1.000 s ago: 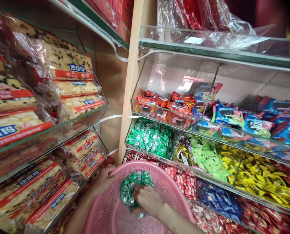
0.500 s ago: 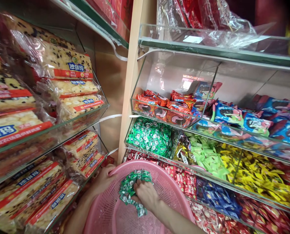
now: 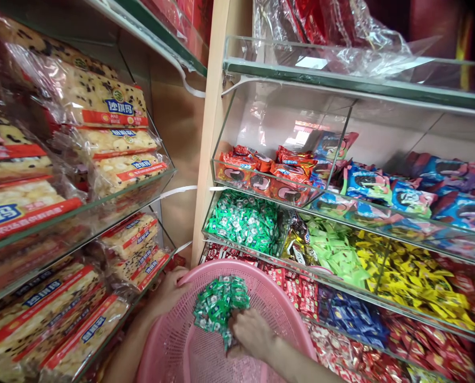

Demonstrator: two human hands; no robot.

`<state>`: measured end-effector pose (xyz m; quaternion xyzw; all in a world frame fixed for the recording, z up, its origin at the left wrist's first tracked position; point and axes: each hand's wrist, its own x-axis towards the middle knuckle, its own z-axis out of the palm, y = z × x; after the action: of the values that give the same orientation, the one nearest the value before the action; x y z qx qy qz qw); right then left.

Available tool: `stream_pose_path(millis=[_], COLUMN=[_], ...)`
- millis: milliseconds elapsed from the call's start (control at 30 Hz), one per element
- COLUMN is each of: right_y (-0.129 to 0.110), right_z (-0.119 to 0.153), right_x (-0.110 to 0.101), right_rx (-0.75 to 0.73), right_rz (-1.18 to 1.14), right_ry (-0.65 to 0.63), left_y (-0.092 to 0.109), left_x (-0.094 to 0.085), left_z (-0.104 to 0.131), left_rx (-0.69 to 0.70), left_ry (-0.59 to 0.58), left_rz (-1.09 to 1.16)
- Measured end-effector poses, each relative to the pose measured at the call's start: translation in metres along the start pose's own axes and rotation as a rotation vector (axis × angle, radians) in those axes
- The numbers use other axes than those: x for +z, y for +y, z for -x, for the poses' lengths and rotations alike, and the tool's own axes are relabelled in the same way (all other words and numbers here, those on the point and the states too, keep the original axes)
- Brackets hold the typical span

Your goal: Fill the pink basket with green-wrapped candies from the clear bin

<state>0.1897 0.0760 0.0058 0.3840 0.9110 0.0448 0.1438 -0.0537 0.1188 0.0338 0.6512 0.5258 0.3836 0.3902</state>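
A pink perforated basket point(image 3: 285, 303) is at the bottom centre, tilted against the shelf front. My left hand point(image 3: 177, 284) grips its left rim, fingers curled over the edge. Inside the basket lies a heap of green wrapped candies point(image 3: 217, 300). At the right side of that heap is my right hand point(image 3: 251, 332), its fingers curled and somewhat blurred; what they hold, if anything, is hidden. More green candies point(image 3: 245, 221) fill the shelf compartment just above the basket.
Glass shelves point(image 3: 341, 80) on the right hold red packs point(image 3: 281, 170), blue packs point(image 3: 368, 183), light green candies point(image 3: 336, 252) and yellow candies point(image 3: 416, 276). Packaged bars point(image 3: 109, 103) fill the left shelves. A wooden post point(image 3: 209, 127) stands between them.
My right hand has moved right and slightly down, away from the middle of the green candies, uncovering more of them. My left hand stays on the rim. The view has shifted slightly.
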Motion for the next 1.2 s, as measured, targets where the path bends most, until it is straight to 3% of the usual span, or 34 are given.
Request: stream_pose_path(millis=[267,567,833,1200], right_y=[0.004,0.012,-0.005,-0.015], right_z=[-0.012,-0.022,-0.019,-0.049], right_x=[-0.006,-0.006,-0.021,-0.010], right_rx=[0.067,0.159,0.075,0.094], right_rz=[0.023,-0.018,-0.040,-0.077], right_ry=[0.069,0.062,0.028,0.127], left_y=[-0.002,-0.003,-0.008,-0.010], left_x=[0.000,0.001,0.001,0.002], left_z=[0.001,0.001,0.001,0.002], left_rx=[0.018,-0.016,0.018,0.029], left_ry=[-0.002,0.017,0.003,-0.017], left_rz=[0.009,0.054,0.026,0.012])
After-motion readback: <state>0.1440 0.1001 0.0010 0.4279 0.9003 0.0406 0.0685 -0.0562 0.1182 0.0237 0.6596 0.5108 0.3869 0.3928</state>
